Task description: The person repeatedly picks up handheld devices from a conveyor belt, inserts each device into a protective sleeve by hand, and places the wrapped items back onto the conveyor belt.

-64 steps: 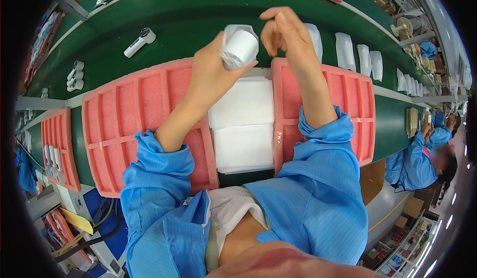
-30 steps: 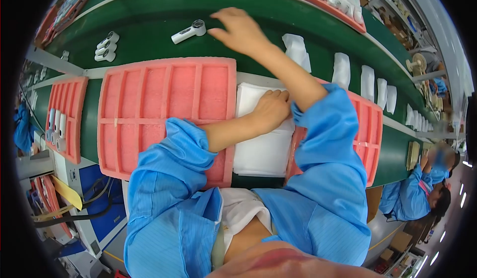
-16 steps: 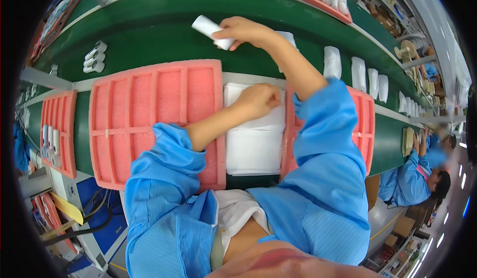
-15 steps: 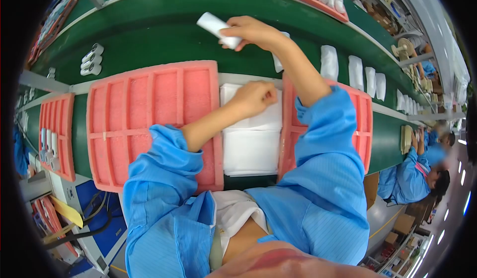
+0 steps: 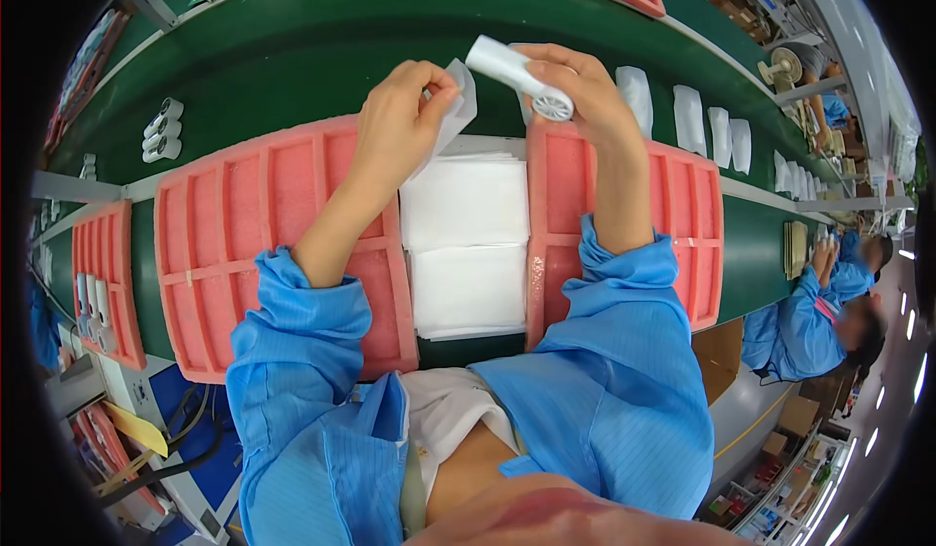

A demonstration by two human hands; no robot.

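My right hand (image 5: 585, 83) grips a white handheld fan (image 5: 507, 64), its handle slanting up to the left and its round grille facing me. Pinched in my left hand (image 5: 408, 107) is a thin white bag (image 5: 460, 107), lifted beside the fan's handle but apart from it. Below and between my hands lie two stacks of flat white bags (image 5: 466, 205). They sit between a large pink foam tray (image 5: 331, 190) on the left and another pink foam tray (image 5: 697, 239) on the right.
Several white fans (image 5: 163, 132) stand at the left on the green belt (image 5: 292, 58). Wrapped white pieces (image 5: 689, 120) line its right side. A smaller pink tray (image 5: 122, 283) holding white parts is at far left. Co-workers in blue (image 5: 795, 336) sit at far right.
My left hand has risen from the bag stack with a bag in its fingers. My right hand has moved right with the fan and turned its grille toward me.
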